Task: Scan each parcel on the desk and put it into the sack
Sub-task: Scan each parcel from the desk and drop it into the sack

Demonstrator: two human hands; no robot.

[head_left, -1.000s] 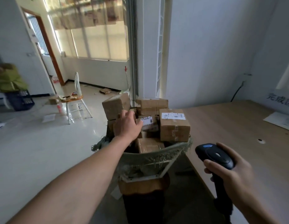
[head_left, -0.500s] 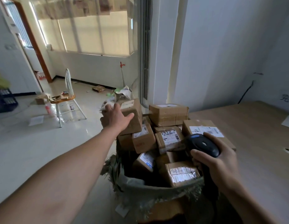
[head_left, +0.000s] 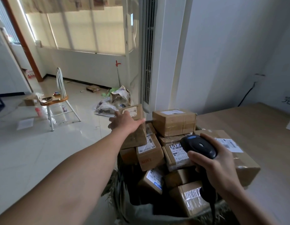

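Grips scanner (head_left: 198, 147) in right hand (head_left: 222, 164), fingers clenched round handle, head poised over labelled parcels (head_left: 178, 154), likely ready for next read. Underneath: sack (head_left: 141, 213), heaped past rim. Farther out, presses left hand (head_left: 124, 123), fingers spread flat, against tilted top parcel (head_left: 134, 138), probably steadying it on heap. Beyond, right: surface (head_left: 254, 124).
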